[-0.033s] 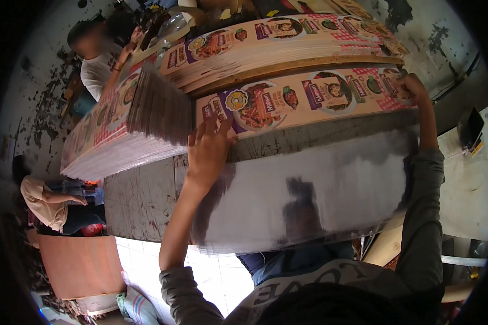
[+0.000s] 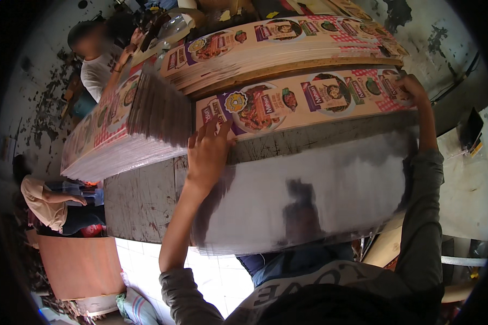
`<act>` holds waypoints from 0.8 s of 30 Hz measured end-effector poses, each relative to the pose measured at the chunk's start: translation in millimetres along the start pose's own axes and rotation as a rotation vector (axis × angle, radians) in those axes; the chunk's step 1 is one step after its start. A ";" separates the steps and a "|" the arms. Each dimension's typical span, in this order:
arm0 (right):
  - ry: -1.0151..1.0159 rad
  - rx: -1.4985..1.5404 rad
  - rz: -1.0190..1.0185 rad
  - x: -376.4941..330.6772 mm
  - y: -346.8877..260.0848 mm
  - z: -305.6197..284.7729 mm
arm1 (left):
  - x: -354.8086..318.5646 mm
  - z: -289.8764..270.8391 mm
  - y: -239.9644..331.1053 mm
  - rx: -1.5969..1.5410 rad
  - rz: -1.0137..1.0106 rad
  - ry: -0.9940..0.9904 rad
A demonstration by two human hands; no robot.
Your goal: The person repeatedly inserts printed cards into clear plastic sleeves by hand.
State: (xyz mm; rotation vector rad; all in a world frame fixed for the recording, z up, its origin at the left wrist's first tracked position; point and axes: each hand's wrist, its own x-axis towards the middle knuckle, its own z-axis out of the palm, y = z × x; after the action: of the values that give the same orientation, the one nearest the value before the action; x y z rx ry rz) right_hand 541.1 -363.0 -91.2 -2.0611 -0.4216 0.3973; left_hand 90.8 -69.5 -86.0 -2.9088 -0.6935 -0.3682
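A long printed sheet (image 2: 276, 114) with food pictures and a red-checked pattern lies across the work table in front of me. My left hand (image 2: 207, 154) rests on its near left corner, fingers spread and stretched out. At the far right end, the bent fingers of my right hand (image 2: 415, 89) grip the sheet's edge; the thumb is mostly hidden. Between my forearms, nearer my body, lies a glossy grey sheet (image 2: 341, 184) with dark reflections. Just left of my left hand stands a thick stack of similar printed sheets (image 2: 114, 146).
Beyond a wooden strip (image 2: 287, 71) sits another stack of printed sheets (image 2: 244, 62). The scratched grey table (image 2: 141, 200) extends left. One person (image 2: 100, 70) is at the far left, another (image 2: 43, 203) at the left. An orange-brown panel (image 2: 78, 265) stands lower left.
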 end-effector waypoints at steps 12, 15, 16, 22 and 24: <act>0.471 -0.884 -0.475 -12.6 -0.3 18.2 | -23.4 -19.8 19.9 -0.057 0.004 0.051; 0.420 -0.749 -0.566 -25.8 -25.5 23.7 | -57.5 -49.0 48.7 -0.254 0.027 0.003; 0.425 -0.749 -0.659 -26.1 -35.5 32.2 | -74.2 -47.1 56.4 -0.222 0.109 -0.015; 0.319 -0.823 -1.156 -19.7 -97.9 136.2 | -130.7 -54.4 110.7 -0.262 0.166 -0.205; 0.271 -0.820 -1.169 -17.9 -114.9 159.2 | -131.7 -53.4 117.8 -0.248 0.148 -0.186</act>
State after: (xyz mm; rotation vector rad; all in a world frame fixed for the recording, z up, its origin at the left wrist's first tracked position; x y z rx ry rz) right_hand 439.5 -195.8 -67.1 -2.1225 -1.6721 -0.8741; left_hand 19.9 -239.8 -77.4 -3.2369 -0.4805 -0.1786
